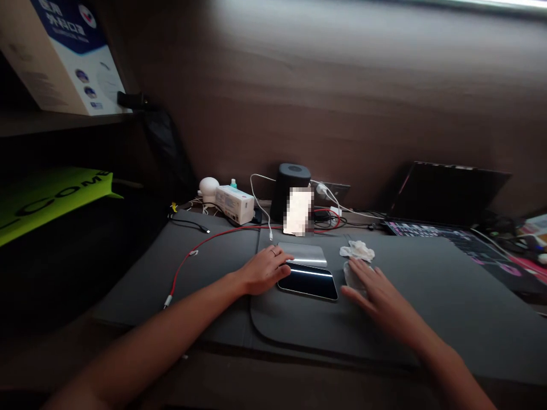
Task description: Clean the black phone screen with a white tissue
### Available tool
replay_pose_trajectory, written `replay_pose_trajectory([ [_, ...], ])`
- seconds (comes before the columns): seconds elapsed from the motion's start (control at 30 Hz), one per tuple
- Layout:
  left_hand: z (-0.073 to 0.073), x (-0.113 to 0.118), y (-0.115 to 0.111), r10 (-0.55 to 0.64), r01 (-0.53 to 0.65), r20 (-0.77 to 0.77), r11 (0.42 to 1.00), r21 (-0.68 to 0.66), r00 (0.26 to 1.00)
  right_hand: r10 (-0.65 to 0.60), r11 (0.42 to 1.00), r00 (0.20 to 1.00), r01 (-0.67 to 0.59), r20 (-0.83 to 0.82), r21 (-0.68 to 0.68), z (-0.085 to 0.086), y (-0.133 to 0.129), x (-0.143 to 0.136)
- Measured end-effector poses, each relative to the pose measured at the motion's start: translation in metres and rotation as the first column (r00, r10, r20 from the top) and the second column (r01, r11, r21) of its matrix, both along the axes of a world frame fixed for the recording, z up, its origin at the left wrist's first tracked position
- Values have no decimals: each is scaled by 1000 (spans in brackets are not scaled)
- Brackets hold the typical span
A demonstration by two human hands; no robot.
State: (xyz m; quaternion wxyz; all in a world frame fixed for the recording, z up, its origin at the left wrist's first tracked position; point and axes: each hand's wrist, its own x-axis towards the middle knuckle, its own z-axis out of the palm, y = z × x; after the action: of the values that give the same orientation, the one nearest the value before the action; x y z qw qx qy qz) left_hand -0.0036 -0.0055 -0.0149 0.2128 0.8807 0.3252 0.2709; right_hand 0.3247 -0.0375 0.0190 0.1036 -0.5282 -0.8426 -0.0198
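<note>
A smartphone point(308, 285) with a dark, glossy screen lies flat on the grey desk mat. Just behind it is a clear, shiny sheet point(304, 254) that looks like a screen protector. My left hand point(267, 270), a ring on one finger, rests at the left ends of both, index finger stretched over the sheet and thumb at the phone's corner. To the right of the phone, my right hand point(372, 289) lies with fingers apart over a thin whitish wipe-like piece point(351, 275), partly hidden beneath it. A crumpled white tissue point(359, 250) sits beyond those fingertips.
A black speaker point(280, 193) stands at the back with a blurred-out bright panel point(298, 212) before it. A small white box point(236, 204), a red cable point(183, 259) and an open laptop point(448, 193) surround the mat point(384, 336). Shelves are at left.
</note>
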Motion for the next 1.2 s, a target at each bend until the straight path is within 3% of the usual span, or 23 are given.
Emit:
replay_pose_trajectory([
  [0.1, -1, 0, 1, 3, -3, -8, 1000, -2, 1000, 43, 998, 993, -39, -114, 39, 6, 26, -27],
  [0.2, -1, -1, 0, 14, -14, -12, 1000, -15, 1000, 121, 988, 981, -134, -151, -78, 9, 60, -46],
  [0.37, 2, -1, -1, 26, -28, -36, 998, -57, 999, 218, 948, 961, -251, -173, -197, -5, 89, -46],
  [0.57, 4, -1, -4, 40, -42, -17, 995, -92, 999, 213, 942, 951, -260, -222, -210, -10, 83, -46],
  [0.83, 3, 0, -4, 113, -114, -18, 990, -79, 993, 106, 949, 863, -236, -493, -210, -5, 71, -59],
  [1.03, 2, 3, -5, 197, -200, -55, 978, -57, 979, 193, 954, 870, -275, -454, -121, 10, 44, -47],
  [1.2, 2, 2, -5, 270, -272, -103, 962, -10, 957, 324, 905, 818, -414, -475, -96, 1, 15, -32],
])
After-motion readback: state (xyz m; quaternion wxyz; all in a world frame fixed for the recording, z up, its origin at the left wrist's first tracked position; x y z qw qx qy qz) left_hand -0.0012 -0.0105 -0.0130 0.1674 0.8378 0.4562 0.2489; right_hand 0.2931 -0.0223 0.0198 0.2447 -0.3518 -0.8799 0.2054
